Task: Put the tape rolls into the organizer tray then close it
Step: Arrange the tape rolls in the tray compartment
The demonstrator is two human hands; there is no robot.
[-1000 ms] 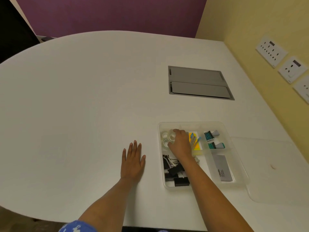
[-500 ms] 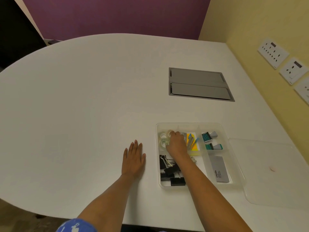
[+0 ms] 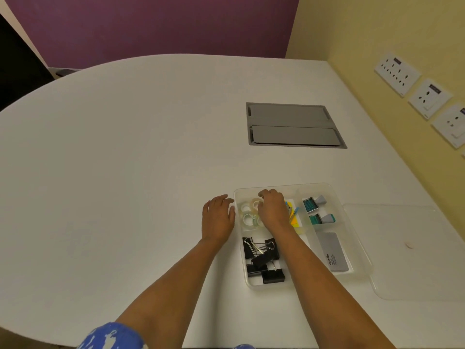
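The clear plastic organizer tray [image 3: 362, 250] lies open on the white table at the near right. Several clear tape rolls [image 3: 247, 215] sit in its far-left compartment. My right hand [image 3: 273, 210] is over that compartment, fingers curled down onto a roll that it partly hides. My left hand [image 3: 218, 217] is flat and open on the table, its fingertips at the tray's left wall. The tray's clear lid [image 3: 415, 250] lies flat on the table to the right of the tray.
Black binder clips [image 3: 264, 258] fill the near-left compartment. Yellow sticky notes [image 3: 294, 217], teal staple boxes [image 3: 313, 205] and a grey card [image 3: 332, 250] fill the others. A grey cable hatch [image 3: 292, 125] is set into the table beyond. Wall sockets [image 3: 427, 96] are on the right.
My left hand has slid right across the table to the tray's left wall. My right hand has stayed on the tape rolls, shifting slightly.
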